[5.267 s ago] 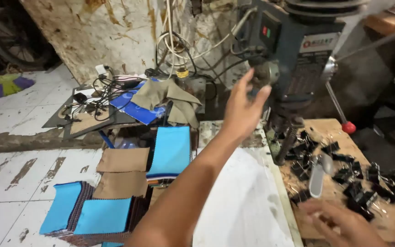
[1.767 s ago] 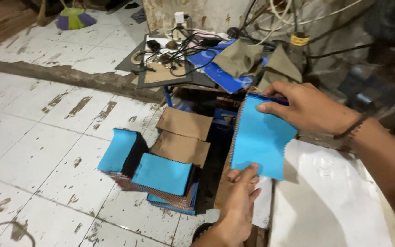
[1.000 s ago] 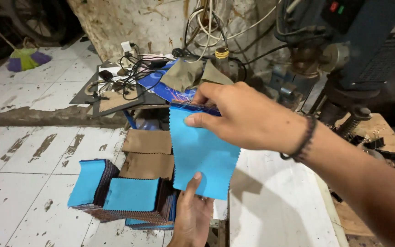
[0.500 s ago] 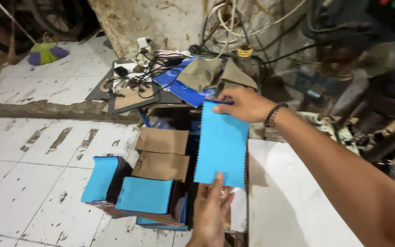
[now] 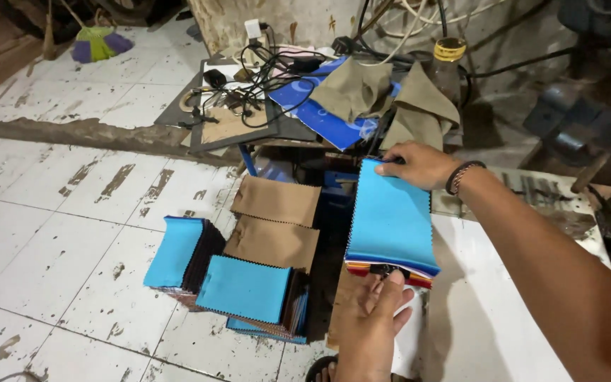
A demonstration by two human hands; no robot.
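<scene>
Blue swatch stack (image 5: 392, 216), frame centre: right hand (image 5: 419, 164) pinches top edge, left hand (image 5: 376, 315) grips bottom; squaring step, next needs steady alignment.

Two bare arms, one wristband

No sleeves are seen on either arm; both forearms are uncovered up to the edge of the picture. On the right hand (image 5: 419, 164) no ring and no glove is worn. Around the right wrist a dark braided wristband (image 5: 463, 176) is worn, made of several thin cords laid close together, with a reddish-brown strand between the black ones. The left hand (image 5: 370, 327) is also without glove, ring or watch, and its nails are cut short.
</scene>
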